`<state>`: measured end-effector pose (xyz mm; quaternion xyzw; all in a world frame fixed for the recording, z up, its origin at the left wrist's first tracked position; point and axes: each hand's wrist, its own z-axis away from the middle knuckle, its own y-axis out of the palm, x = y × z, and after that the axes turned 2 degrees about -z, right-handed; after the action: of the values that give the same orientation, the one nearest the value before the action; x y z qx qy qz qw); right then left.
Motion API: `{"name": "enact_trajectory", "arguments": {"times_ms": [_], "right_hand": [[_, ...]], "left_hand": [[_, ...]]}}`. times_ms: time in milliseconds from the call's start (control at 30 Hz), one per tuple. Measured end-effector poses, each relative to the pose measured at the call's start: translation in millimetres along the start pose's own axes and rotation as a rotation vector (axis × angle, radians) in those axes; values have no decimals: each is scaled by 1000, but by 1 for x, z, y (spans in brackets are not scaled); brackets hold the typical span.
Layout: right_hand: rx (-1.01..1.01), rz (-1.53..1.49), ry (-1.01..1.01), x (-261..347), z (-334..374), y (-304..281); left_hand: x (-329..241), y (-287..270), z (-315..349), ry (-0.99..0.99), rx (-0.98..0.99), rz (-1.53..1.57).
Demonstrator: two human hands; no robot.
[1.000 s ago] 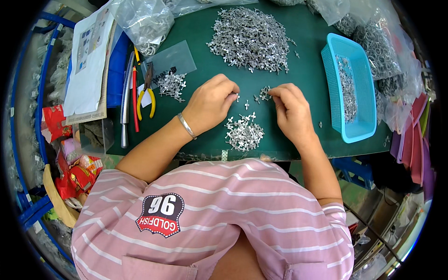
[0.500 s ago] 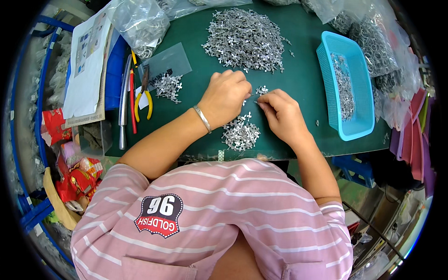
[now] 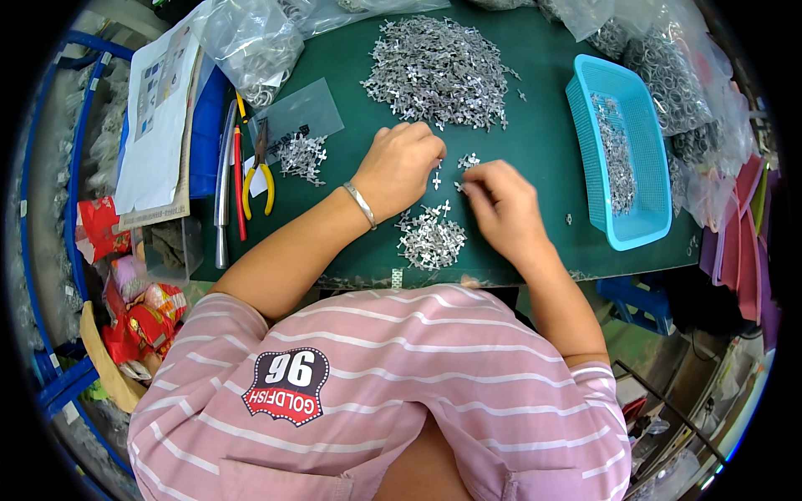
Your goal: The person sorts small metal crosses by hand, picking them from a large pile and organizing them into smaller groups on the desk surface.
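Note:
Small silver cross-shaped metal pieces lie in a loose pile (image 3: 431, 239) at the table's near edge, just below my hands. My left hand (image 3: 399, 165), with a silver bangle at its wrist, is curled over the table with its fingertips pressed together; whatever they hold is hidden. One cross piece (image 3: 437, 179) lies beneath those fingertips. Across a narrow gap, my right hand (image 3: 508, 207) has thumb and forefinger closed near a tiny metal bit (image 3: 459, 186), and I cannot tell whether it is gripped. A small cluster of pieces (image 3: 469, 160) sits beside the right fingertips.
A large heap of metal pieces (image 3: 439, 71) covers the far middle. At right stands a turquoise basket (image 3: 595, 167) with more pieces. Yellow-handled pliers (image 3: 257, 179), a red pen (image 3: 237, 184) and a smaller heap (image 3: 301, 157) lie at left. Plastic bags of rings (image 3: 668, 79) crowd the far right.
My left hand has drawn back slightly to the left, uncovering a cross piece on the table. My right hand has shifted a little, its fingers more curled.

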<state>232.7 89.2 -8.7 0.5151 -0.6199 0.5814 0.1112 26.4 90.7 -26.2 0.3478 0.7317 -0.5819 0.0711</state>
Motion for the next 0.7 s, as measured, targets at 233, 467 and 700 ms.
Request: {"name": "enact_trajectory", "arguments": {"times_ms": [233, 467, 700], "right_hand": [[18, -43, -67, -5, 1, -8], [29, -125, 93, 4, 0, -4], [60, 16, -184, -7, -1, 8]], "left_hand": [[4, 0, 0, -3, -23, 77], [11, -7, -2, -22, -74, 141], [5, 7, -7, 52, -25, 62]]}}
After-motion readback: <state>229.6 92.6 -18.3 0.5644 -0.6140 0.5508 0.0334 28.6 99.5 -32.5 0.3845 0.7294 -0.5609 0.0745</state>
